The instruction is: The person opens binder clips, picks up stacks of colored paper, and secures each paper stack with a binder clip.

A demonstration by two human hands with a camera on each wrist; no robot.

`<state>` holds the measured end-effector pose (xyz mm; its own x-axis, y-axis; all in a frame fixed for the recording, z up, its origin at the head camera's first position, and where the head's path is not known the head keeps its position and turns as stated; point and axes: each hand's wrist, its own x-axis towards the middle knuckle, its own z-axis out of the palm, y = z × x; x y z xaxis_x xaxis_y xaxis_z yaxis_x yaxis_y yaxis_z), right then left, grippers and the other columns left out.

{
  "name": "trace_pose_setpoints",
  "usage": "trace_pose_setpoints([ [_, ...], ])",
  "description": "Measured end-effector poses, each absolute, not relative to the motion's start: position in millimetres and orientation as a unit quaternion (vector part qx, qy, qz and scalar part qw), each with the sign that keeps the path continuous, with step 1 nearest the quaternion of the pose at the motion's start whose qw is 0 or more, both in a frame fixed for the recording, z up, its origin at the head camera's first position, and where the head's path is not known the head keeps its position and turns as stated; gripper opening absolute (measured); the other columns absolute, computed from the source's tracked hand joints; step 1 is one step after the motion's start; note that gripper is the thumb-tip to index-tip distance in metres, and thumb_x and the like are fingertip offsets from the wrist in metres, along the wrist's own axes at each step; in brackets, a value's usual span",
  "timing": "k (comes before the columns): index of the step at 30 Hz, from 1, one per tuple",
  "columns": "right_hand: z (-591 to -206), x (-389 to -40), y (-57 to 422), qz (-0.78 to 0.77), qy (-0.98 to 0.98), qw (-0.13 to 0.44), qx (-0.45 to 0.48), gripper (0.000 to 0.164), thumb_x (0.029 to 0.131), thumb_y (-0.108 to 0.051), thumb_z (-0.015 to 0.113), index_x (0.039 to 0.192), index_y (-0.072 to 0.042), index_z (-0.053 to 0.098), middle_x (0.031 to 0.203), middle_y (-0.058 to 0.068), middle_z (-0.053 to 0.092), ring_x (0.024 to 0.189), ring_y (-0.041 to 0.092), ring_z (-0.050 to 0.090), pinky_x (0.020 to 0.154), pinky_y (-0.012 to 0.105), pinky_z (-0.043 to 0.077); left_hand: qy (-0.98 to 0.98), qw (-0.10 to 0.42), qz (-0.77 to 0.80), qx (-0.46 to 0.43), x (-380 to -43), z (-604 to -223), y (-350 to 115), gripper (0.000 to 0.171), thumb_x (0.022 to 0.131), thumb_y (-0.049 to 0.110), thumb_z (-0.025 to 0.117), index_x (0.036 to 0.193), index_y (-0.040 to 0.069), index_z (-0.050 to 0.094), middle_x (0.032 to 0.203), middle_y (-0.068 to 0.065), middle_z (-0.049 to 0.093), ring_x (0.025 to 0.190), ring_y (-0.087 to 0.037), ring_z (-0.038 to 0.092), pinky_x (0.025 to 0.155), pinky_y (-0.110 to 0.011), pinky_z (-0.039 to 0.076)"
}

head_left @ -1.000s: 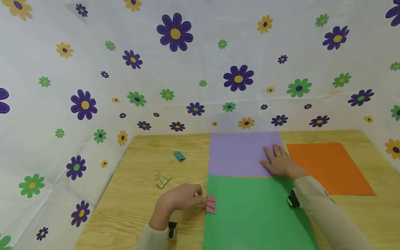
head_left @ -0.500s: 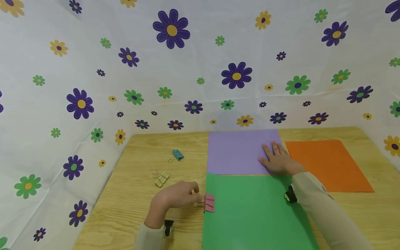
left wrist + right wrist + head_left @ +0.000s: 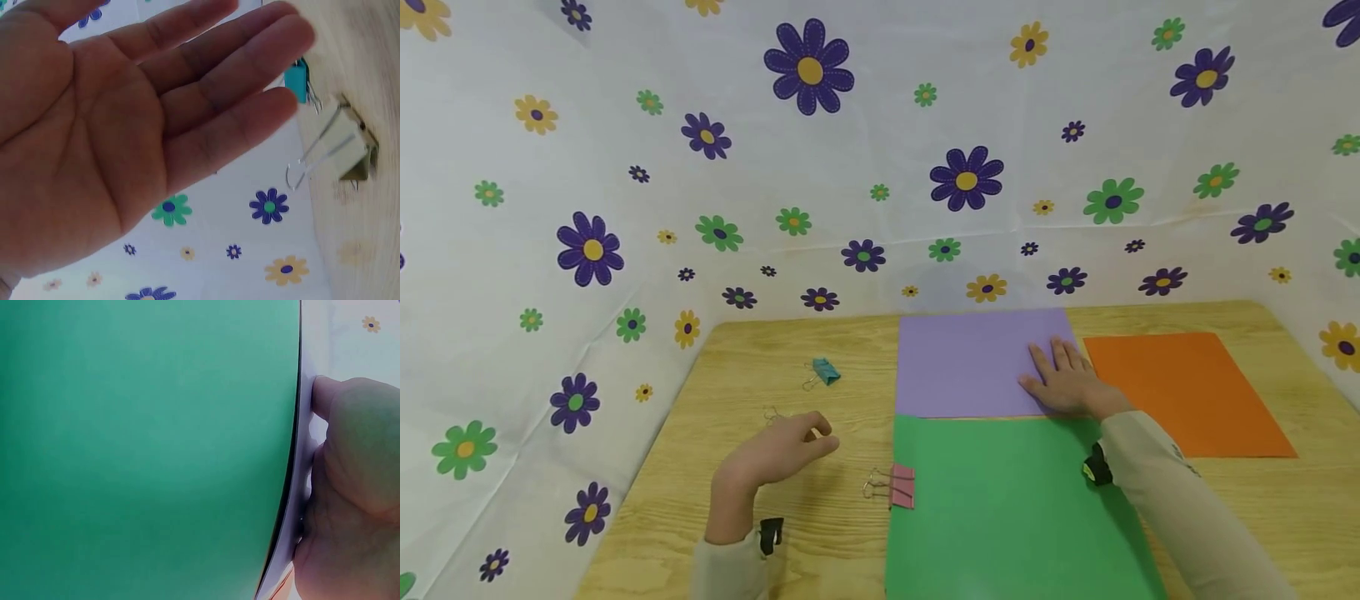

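Observation:
My left hand [image 3: 775, 454] hangs over the table left of the papers, fingers relaxed, holding nothing. Nearest to it is a yellow binder clip [image 3: 347, 140], mostly hidden behind the hand in the head view. A pink binder clip [image 3: 902, 487] bites the left edge of the green paper [image 3: 1015, 508], its wire handles pointing left. With spread fingers, my right hand [image 3: 1063, 388] rests on the purple paper [image 3: 962, 362], which lies behind the green one. A thin orange line shows where these two sheets meet.
A teal binder clip [image 3: 826, 371] lies farther back on the wooden table [image 3: 752, 354]. To the right is an orange sheet [image 3: 1187, 396]. White flowered cloth [image 3: 880, 158] stands along the back and sides.
My left hand has let go of the pink binder clip and moved left, toward the yellow clip. The pink clip stays on the green paper. My right hand keeps its place.

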<state>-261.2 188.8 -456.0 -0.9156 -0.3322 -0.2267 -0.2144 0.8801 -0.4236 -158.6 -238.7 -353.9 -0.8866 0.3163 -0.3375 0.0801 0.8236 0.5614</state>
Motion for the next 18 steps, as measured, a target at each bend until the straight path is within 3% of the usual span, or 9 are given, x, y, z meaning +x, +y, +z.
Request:
trace_pose_setpoints([
  [4,-447,-256,186,-0.203,0.957,0.148,-0.142,0.080,0.103,-0.051,0.036,0.155,0.006,0.013,0.157,0.039,-0.006,0.144,0.055,-0.007,0.115,0.066,0.000,0.937,0.156,0.296,0.103,-164,-355,-244,0.040,0.103,0.029,0.055,0.131,0.001,0.055,0.124,-0.018,0.062,0.112,-0.034,0.060,0.089,-0.049,0.051],
  [7,-442,-254,185,-0.201,0.958,0.147,-0.142,0.077,0.104,-0.047,0.037,0.155,0.006,0.013,0.156,0.039,-0.005,0.144,0.056,-0.006,0.114,0.067,0.000,0.944,0.126,0.292,0.087,-167,-359,-244,0.051,0.102,0.029,0.056,0.143,0.001,0.044,0.143,-0.026,0.046,0.132,-0.045,0.041,0.101,-0.060,0.041],
  [10,-441,-253,184,-0.198,0.958,0.149,-0.141,0.075,0.105,-0.045,0.037,0.155,0.006,0.013,0.157,0.039,-0.005,0.144,0.056,-0.005,0.115,0.067,0.000,0.952,0.134,0.271,0.057,-169,-365,-243,0.062,0.099,0.028,0.060,0.149,0.002,0.036,0.149,-0.031,0.032,0.138,-0.052,0.024,0.103,-0.067,0.033],
  [12,-440,-253,184,-0.201,0.958,0.149,-0.140,0.074,0.105,-0.042,0.038,0.155,0.007,0.013,0.156,0.040,-0.004,0.144,0.056,-0.005,0.114,0.067,0.001,0.954,0.150,0.255,0.044,-170,-369,-242,0.067,0.096,0.028,0.063,0.150,0.000,0.034,0.149,-0.035,0.029,0.139,-0.056,0.020,0.104,-0.069,0.031],
  [15,-441,-253,183,-0.199,0.958,0.150,-0.142,0.074,0.105,-0.042,0.038,0.155,0.007,0.013,0.156,0.039,-0.004,0.144,0.056,-0.004,0.114,0.068,0.001,0.956,0.169,0.237,0.030,-170,-373,-241,0.069,0.094,0.026,0.067,0.149,-0.001,0.035,0.147,-0.038,0.031,0.137,-0.059,0.023,0.103,-0.069,0.032],
  [18,-441,-253,182,-0.198,0.958,0.149,-0.142,0.074,0.105,-0.041,0.038,0.155,0.007,0.013,0.156,0.039,-0.004,0.144,0.056,-0.004,0.114,0.068,0.001,0.959,0.176,0.219,0.031,-169,-376,-239,0.067,0.091,0.025,0.069,0.146,-0.001,0.040,0.142,-0.037,0.037,0.131,-0.057,0.037,0.100,-0.066,0.038],
])
